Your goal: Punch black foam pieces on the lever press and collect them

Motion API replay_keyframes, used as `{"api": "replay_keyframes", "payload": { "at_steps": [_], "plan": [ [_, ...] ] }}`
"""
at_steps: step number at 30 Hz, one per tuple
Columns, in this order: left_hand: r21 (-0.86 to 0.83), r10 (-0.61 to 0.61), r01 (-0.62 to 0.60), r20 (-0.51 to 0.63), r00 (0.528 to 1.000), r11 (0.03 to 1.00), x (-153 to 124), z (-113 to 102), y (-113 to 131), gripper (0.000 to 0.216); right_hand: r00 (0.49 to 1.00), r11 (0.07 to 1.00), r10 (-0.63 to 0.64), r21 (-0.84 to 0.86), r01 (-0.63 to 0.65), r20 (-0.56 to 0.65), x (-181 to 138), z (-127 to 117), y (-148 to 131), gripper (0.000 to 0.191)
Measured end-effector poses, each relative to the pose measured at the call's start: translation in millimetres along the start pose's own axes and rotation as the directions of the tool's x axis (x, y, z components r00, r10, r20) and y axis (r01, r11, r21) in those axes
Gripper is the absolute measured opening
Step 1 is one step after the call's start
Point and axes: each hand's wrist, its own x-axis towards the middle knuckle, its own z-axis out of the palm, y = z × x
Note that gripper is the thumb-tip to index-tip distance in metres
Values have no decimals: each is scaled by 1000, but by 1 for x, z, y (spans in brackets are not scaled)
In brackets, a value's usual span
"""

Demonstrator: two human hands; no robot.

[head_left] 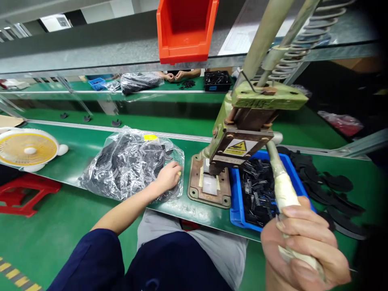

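Observation:
My right hand [306, 246] is wrapped round the lever handle [285, 188] of a green hand press [269, 97]; pale tape covers the handle. A yellow warning label marks the press head, which stands low over a metal plate [209, 184] on the rusty base [195, 190]. My left hand [168, 178] rests at the right side of a clear plastic bag [121, 169] full of dark curved parts. Its fingers are curled closed, with a small spot of yellow at the fingertips; what they hold, if anything, is hidden.
Right of the press sits a blue tray [238, 202] of small black parts, with black curved pieces [336, 182] beyond it. An orange bin [188, 52] is on the shelf above. A fan [30, 149] stands at left. Across the bench, another person's hands [176, 76] handle small pieces.

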Motion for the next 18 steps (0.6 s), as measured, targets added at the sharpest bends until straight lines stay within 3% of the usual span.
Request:
{"api": "replay_keyframes", "payload": {
  "at_steps": [4,7,11,16,18],
  "plan": [
    [332,-335,289,92,938,898,-22,-35,-27,22,999,999,18,32,-17,-26,-2,3,-1,25],
    [451,-444,344,133,886,823,-28,-52,-36,26,1000,999,18,44,-17,-24,-2,5,-3,25],
    [491,-444,301,205,872,817,-25,-54,-36,25,998,999,36,19,-35,-42,-1,5,-2,27],
    [522,-312,151,236,920,839,-16,-43,-29,28,999,999,13,34,-12,-43,-1,5,1,19],
    [516,-307,160,214,927,841,-12,-42,-31,29,999,999,19,49,-17,-29,-2,3,0,14]
  ]
}}
